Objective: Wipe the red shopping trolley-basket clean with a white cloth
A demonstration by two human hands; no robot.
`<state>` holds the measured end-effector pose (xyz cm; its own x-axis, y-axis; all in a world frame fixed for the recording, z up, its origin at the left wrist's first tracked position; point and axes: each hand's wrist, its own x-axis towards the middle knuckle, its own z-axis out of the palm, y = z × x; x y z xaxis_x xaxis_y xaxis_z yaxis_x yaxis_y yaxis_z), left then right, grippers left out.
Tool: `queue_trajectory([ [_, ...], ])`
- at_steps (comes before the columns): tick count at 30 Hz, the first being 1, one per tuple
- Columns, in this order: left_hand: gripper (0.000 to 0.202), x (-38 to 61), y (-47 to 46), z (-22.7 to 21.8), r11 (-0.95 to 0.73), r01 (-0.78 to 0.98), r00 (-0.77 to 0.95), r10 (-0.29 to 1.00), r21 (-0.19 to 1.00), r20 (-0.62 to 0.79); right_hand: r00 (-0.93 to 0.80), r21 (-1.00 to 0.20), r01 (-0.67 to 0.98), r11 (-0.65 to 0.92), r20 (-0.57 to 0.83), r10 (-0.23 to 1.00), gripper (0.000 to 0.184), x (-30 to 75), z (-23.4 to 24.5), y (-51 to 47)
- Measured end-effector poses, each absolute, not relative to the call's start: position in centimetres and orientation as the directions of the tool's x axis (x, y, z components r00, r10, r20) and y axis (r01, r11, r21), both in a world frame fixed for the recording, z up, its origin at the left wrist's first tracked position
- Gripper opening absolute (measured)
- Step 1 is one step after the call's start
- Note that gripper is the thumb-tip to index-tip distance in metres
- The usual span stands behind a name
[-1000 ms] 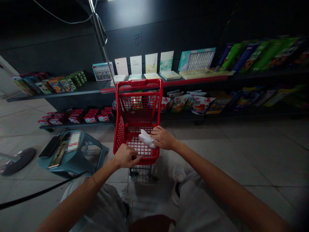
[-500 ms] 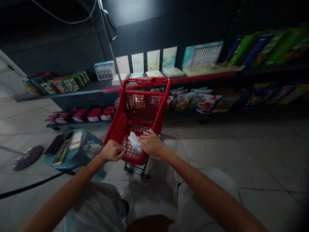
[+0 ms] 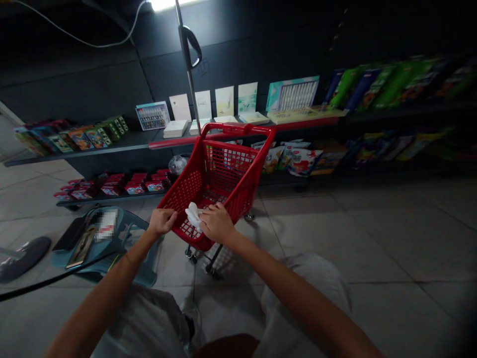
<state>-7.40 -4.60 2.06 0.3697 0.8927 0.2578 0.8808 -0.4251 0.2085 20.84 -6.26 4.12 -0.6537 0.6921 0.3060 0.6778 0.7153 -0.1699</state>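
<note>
A small red plastic shopping cart (image 3: 233, 174) stands before me at an angle, its handle towards the shelf and its low front end towards me. My left hand (image 3: 163, 221) is closed on the cart's left rim, near the front corner. Inside the front of the basket, my right hand (image 3: 216, 223) has its fingers closed round a crumpled white cloth (image 3: 193, 215), possibly a wipe. Part of the cloth sticks out to the left of those fingers. The right hand's underside is hidden, so whether it also touches the rim cannot be told.
Behind the cart runs a dark shelf (image 3: 126, 142) with books, boxed sets and snack bags (image 3: 298, 160). A blue-grey plastic stool (image 3: 128, 248) with items on it stands left of the cart. A metal pole (image 3: 191, 84) rises behind the basket. My knees flank the tiled floor (image 3: 231, 298).
The cart has turned, its handle end swinging to the right and its front end to the left. Both hands have moved left and slightly up with the front. The cloth stays in my right hand.
</note>
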Motion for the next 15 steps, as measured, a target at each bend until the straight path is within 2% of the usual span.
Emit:
queue_trajectory([
  [9,0.05,-5.5,-3.5,3.5,-0.438,0.879,0.403,0.894,0.186,0.197,-0.588,-0.194,0.703,0.685,0.384,0.712,0.029,21.6,3.5,-6.5],
  [12,0.051,-3.0,-5.7,3.9,-0.553,0.809,0.542,0.833,0.202,0.11,-0.581,-0.189,0.711,0.677,0.383,0.718,0.028,22.3,3.3,-6.6],
  [15,0.046,-0.1,-8.6,3.7,-0.726,0.664,0.728,0.682,0.179,0.064,-0.567,-0.187,0.724,0.664,0.386,0.728,0.028,22.9,3.1,-6.9],
])
